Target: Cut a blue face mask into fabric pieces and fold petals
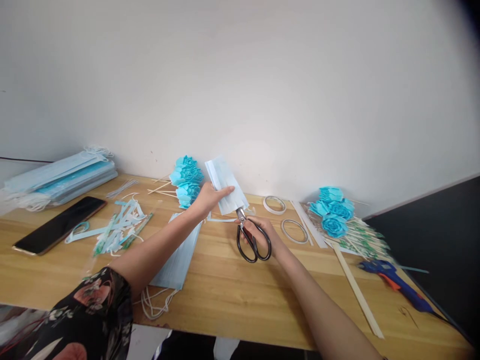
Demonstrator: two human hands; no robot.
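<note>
My left hand (pixel 213 196) pinches a folded light-blue face mask (pixel 224 182), the thumb lying across its front, and holds it up off the table. My right hand (pixel 262 230) grips a pair of scissors (pixel 247 245) with black looped handles. The scissor blades meet the lower edge of the held mask; their tips are hidden by it. Under my left forearm lies another blue mask (pixel 176 260), its white ear loops hanging toward the table's front edge.
On the left are a stack of masks (pixel 63 175), a phone (pixel 60 225) and cut strips (pixel 122 227). Blue flowers on sticks (pixel 185 180) stand behind my left hand. To the right are tape rolls (pixel 294 231), more flowers (pixel 333 212), a wooden strip (pixel 358 292) and a glue gun (pixel 397 285).
</note>
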